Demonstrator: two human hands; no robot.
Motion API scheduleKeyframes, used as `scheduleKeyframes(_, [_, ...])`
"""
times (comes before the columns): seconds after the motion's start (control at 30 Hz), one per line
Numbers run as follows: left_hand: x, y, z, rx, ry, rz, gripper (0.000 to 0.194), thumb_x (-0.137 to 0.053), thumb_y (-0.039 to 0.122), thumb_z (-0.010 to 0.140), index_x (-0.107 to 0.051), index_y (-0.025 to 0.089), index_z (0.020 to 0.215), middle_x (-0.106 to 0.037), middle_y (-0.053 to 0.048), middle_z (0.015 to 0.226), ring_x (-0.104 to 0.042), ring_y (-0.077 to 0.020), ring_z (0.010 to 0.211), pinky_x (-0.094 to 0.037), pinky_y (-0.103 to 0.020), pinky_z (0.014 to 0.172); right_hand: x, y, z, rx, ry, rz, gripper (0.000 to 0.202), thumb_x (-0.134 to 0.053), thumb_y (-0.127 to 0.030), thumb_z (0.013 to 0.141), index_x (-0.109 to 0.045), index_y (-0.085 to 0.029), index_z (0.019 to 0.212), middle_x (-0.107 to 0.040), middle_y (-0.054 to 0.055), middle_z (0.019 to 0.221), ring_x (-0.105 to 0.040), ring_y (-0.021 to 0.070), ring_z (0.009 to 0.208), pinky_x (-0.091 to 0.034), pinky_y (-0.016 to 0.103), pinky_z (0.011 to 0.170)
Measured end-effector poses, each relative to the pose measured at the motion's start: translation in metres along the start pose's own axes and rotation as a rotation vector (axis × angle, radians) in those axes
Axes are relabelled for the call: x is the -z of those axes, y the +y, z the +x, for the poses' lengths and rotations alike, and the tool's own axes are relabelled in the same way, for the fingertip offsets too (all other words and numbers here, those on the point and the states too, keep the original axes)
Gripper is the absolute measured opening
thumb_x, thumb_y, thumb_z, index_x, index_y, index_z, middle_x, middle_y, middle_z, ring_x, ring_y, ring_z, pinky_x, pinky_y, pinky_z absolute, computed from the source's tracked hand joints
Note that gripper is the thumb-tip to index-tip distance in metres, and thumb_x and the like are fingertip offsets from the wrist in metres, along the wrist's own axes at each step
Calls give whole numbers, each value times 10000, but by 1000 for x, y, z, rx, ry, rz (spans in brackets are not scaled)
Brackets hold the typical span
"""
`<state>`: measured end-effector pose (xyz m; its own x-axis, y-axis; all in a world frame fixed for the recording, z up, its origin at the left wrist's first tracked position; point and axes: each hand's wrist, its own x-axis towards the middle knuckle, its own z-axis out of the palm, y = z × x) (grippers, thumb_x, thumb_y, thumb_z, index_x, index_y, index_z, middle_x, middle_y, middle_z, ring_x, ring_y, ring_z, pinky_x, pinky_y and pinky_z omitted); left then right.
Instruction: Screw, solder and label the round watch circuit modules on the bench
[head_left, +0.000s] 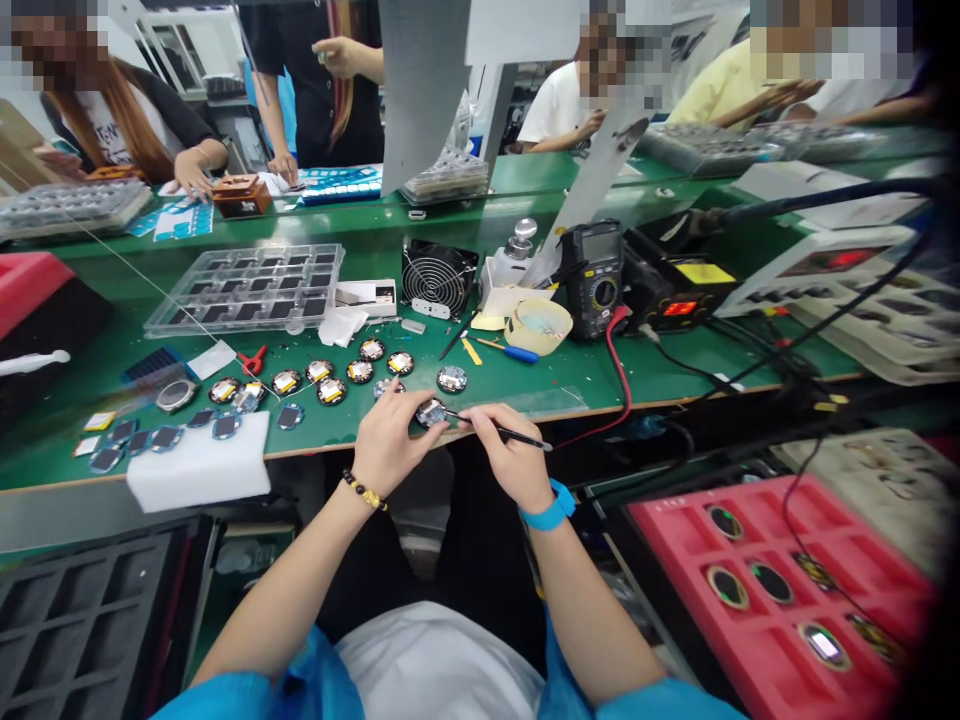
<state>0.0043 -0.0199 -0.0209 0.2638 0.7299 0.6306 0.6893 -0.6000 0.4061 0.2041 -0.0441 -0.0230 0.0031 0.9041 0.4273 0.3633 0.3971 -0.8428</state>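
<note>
Near the bench's front edge, my left hand (391, 437) pinches a small round circuit board (433, 412) between thumb and fingers. In my right hand (510, 450) is a pair of dark tweezers (525, 438), held like a pen, its tip at the board's right side. Whether the tip touches the board I cannot tell. Just beyond my hands lies another round board (451, 379). To the left, several round boards with white and yellow tops (331, 390) rest in a loose group. Farther left are several round modules with dark square screens (226, 426), some on a white foam sheet (199, 470).
A clear compartment tray (247, 290), a fan (439, 278), a multimeter (594, 265) and a soldering station (679, 290) line the back. Red cable (621, 370) crosses the right side. A red foam tray (780, 590) sits lower right, a black tray (90, 610) lower left. Other people work opposite.
</note>
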Motion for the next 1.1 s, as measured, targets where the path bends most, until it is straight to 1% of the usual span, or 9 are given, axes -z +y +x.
scheduleKeyframes(0.1, [0, 0, 0, -2, -11, -5, 300, -771, 302, 935, -673, 229, 1209, -809, -36, 1106, -769, -244, 1044, -476, -549, 1241, 1, 1, -2, -20, -25, 21, 280, -580, -398, 1068, -806, -262, 973, -793, 38, 894, -729, 228, 911, -553, 387, 858])
scheduleKeyframes(0.23, [1, 1, 1, -10, -10, -19, 305, -764, 329, 944, -661, 232, 1214, -798, -35, 1075, -763, -232, 995, -470, -554, 1241, 0, -1, -1, -21, 36, 16, 236, -600, -390, 1058, -788, -260, 1000, -797, 43, 966, -731, 232, 959, -566, 395, 878])
scheduleKeyframes(0.4, [1, 0, 3, -19, -9, 60, 289, -751, 336, 941, -663, 230, 1195, -756, -57, 1040, -724, -266, 1070, -499, -535, 1203, -8, -5, -3, 142, 48, -86, 170, -616, -299, 1047, -785, -279, 1060, -805, 45, 1057, -720, 238, 1006, -569, 429, 906])
scheduleKeyframes(0.47, [1, -1, 3, -25, -6, 79, 299, -757, 332, 933, -659, 225, 1194, -741, -62, 1037, -713, -271, 1081, -503, -518, 1194, -11, -5, -6, 177, 62, -106, 176, -617, -270, 1044, -784, -285, 1097, -803, 45, 1072, -717, 236, 1009, -569, 434, 910])
scheduleKeyframes(0.63, [1, -2, 4, -22, -13, 77, 279, -732, 311, 938, -648, 241, 1194, -722, -48, 1025, -699, -265, 1061, -495, -513, 1192, -16, -4, -10, 173, 50, -158, 189, -609, -288, 1045, -788, -294, 1103, -810, 43, 1064, -720, 246, 1003, -559, 448, 891])
scheduleKeyframes(0.87, [1, 0, 5, -49, 0, 67, 236, -700, 302, 958, -655, 216, 1173, -717, -55, 1009, -684, -250, 1023, -488, -492, 1196, -19, -1, -8, 220, 82, -173, 179, -628, -276, 1032, -795, -301, 1091, -805, 33, 1045, -716, 237, 1000, -547, 435, 888])
scheduleKeyframes(1.1, [1, -1, 4, -1, -38, 80, 220, -704, 329, 955, -665, 232, 1149, -724, -55, 1016, -684, -277, 1105, -504, -497, 1161, -20, 0, -8, 214, 72, -195, 198, -610, -301, 1041, -804, -301, 1080, -809, 37, 1042, -717, 238, 1000, -539, 438, 872])
